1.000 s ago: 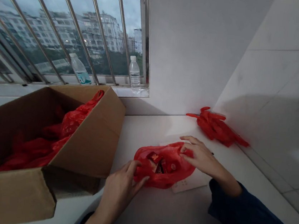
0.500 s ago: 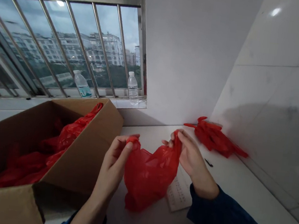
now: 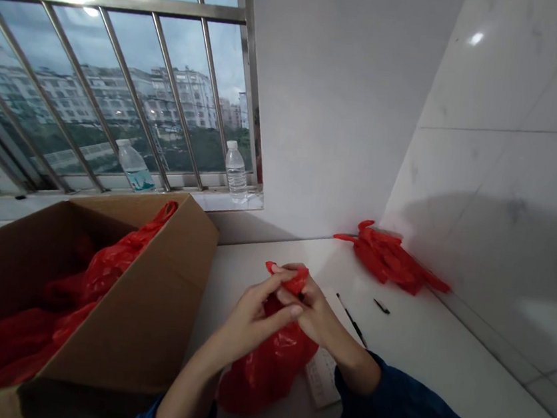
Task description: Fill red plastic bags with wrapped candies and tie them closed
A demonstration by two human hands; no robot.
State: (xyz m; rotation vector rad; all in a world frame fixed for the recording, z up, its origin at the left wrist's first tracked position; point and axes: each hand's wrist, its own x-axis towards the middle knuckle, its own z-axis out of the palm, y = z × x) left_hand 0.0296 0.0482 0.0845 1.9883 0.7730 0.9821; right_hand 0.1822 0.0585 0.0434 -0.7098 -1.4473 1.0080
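Observation:
A red plastic bag hangs down from my two hands over the white table, its top gathered between them. My left hand is closed on the bag's upper part, with the thumb lying across toward the other hand. Against it, my right hand grips the same gathered top. A bit of red plastic sticks up above the fingers. How the handles lie inside the fingers is hidden. Partly behind the bag, a sheet or pad of paper with writing lies on the table.
At left stands an open cardboard box with red plastic bags inside. More red bags lie by the wall. A pen and a black pen cap rest nearby. Two bottles stand on the barred window's sill.
My hands were apart, each holding one top corner of the spread bag. Now they have come together, bunching the top. The view has shifted slightly and the pen now shows.

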